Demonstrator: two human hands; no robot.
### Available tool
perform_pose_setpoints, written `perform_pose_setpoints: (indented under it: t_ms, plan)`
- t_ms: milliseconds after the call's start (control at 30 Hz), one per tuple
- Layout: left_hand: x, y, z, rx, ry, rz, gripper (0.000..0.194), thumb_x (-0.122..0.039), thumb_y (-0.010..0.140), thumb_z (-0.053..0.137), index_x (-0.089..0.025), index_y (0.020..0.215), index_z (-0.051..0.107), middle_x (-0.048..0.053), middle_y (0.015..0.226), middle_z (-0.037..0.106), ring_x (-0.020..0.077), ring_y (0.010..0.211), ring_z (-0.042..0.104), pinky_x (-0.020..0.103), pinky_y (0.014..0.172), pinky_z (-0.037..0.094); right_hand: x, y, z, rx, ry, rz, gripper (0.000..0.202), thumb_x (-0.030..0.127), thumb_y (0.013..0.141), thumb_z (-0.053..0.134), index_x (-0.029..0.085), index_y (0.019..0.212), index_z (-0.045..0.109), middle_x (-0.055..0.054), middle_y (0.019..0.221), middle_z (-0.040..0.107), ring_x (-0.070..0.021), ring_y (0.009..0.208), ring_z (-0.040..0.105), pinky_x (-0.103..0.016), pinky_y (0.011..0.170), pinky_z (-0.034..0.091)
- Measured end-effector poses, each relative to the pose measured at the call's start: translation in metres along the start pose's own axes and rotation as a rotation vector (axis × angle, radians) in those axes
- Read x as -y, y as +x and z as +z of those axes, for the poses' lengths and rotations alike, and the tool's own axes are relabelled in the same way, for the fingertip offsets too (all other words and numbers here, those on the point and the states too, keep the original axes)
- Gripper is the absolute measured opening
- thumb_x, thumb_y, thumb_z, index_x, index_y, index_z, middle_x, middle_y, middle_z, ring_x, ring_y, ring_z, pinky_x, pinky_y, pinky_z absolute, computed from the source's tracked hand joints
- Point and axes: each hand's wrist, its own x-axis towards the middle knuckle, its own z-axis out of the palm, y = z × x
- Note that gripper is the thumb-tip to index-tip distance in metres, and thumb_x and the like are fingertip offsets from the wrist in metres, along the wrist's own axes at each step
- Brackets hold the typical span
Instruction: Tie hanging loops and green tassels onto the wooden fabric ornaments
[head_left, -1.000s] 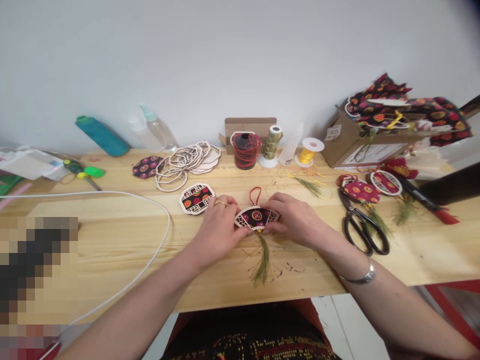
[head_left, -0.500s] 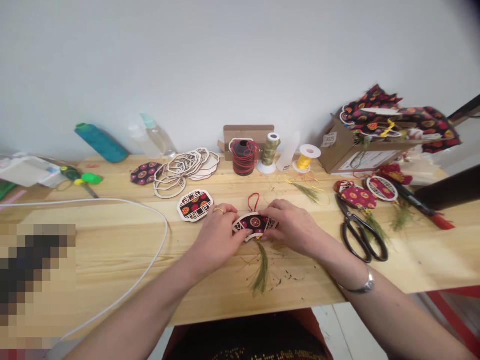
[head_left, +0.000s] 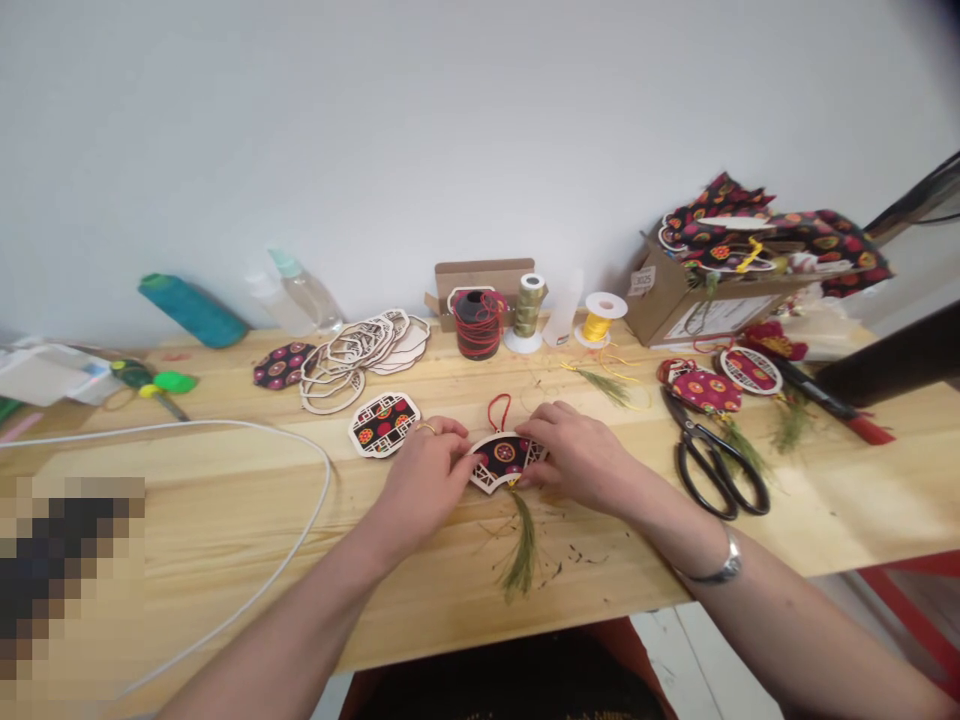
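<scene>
A fan-shaped ornament (head_left: pixel 504 456) of pale wood and dark patterned fabric lies flat on the table between my hands. A red cord loop (head_left: pixel 498 411) sticks up from its top edge, and an olive-green tassel (head_left: pixel 522 548) hangs down from its lower edge. My left hand (head_left: pixel 429 476) pinches the ornament's left end between thumb and fingers. At the right end, my right hand (head_left: pixel 583 456) grips it, fingers above and thumb below. Just left of my left hand lies an eight-sided fabric ornament (head_left: pixel 385 424) with a wooden lattice.
Black scissors (head_left: pixel 716 462) lie to the right, near finished ornaments (head_left: pixel 706 386). Wooden frames (head_left: pixel 360 350) are heaped at the back. Spools of red cord (head_left: pixel 478 330), green thread (head_left: pixel 529 310) and yellow cord (head_left: pixel 598 322) stand near a cardboard box (head_left: pixel 694 300). A white cable (head_left: pixel 324 480) curves at left.
My left thumb has drawn back from the ornament's front towards its left end, so more of that lattice shows. The camera view has shifted slightly.
</scene>
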Motion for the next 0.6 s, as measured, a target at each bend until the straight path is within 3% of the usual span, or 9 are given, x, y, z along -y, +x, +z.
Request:
perform_pose_setpoints:
  t_ms: [333,600]
  plan:
    - [-0.004,0.0,-0.002,0.035,0.002,-0.035,0.02,-0.031,0.078,0.057,-0.018,0.069,0.069,0.007,0.095,0.065,0.0243,0.091,0.059,0.042,0.085,0.045,0.003,0.009,-0.006,0.049,-0.075,-0.003,0.04,0.039,0.066,0.075,0.013,0.093,0.063,-0.012,0.094,0.061,-0.0267,0.091,0.053,-0.036,0.076,0.044]
    - [0.0,0.001,0.001,0.032,0.018,-0.024,0.018,-0.03,0.078,0.057,-0.017,0.074,0.069,0.008,0.096,0.065,0.0238,0.091,0.058,0.041,0.086,0.044,0.008,0.02,-0.016,0.159,-0.135,0.029,0.046,0.045,0.062,0.077,0.011,0.091,0.064,-0.013,0.092,0.064,-0.0277,0.09,0.057,-0.033,0.071,0.045]
